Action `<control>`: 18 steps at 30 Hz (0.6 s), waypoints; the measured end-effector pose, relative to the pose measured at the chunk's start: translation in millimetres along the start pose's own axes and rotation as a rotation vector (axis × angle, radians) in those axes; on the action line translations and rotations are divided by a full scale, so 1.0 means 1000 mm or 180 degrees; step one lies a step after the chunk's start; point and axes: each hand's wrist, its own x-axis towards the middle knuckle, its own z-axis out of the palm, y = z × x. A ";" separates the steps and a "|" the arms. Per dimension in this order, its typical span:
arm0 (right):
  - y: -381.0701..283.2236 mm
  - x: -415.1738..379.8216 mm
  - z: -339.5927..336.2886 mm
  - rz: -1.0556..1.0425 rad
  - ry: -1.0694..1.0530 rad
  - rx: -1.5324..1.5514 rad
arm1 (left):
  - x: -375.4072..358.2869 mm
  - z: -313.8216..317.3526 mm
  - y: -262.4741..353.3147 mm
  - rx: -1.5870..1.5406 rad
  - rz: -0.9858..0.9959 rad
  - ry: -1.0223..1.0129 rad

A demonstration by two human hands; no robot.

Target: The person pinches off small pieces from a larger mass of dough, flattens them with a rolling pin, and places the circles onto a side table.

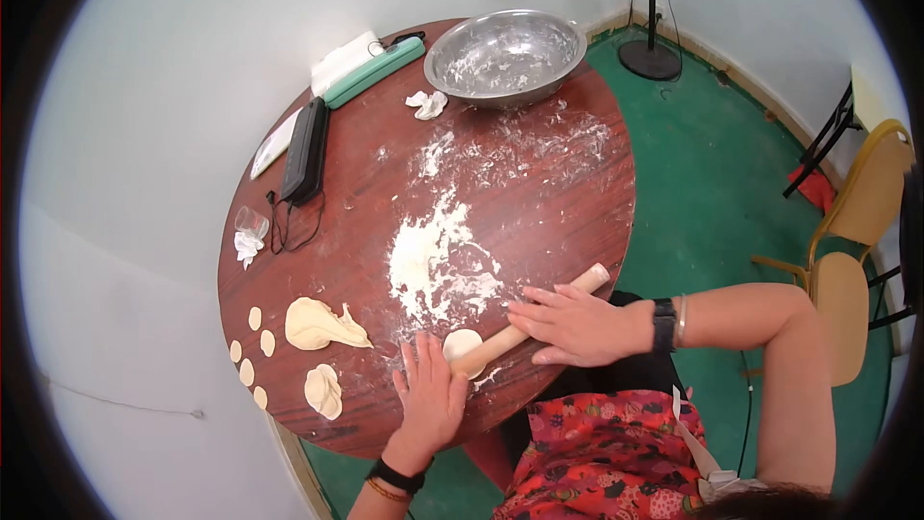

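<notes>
A wooden rolling pin (493,347) lies slantwise over a round, flat piece of dough (461,341) near the table's front edge. My right hand (592,325) rests palm down on the pin's upper right part, fingers stretched out and apart. At the pin's lower left end is my left hand (433,403), its fingers extended flat over the table and its palm against the pin's tip. Left of it sit a stack of rolled dough rounds (323,392) and a larger lump of dough (316,325) with a pulled-out point. Several small dough discs (247,372) lie farther left.
White flour (428,260) is spread across the middle of the round wooden table (356,202). A metal basin (505,58) stands at the back. Along the left are a green device (375,72), a black device (305,151) with a cord, and a clear cup (252,221). Chairs (839,303) stand right.
</notes>
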 end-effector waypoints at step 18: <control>0.065 -0.009 -0.014 0.1261 0.1286 -0.0525 | 0.026 0.020 -0.022 -0.0474 -0.0180 0.1349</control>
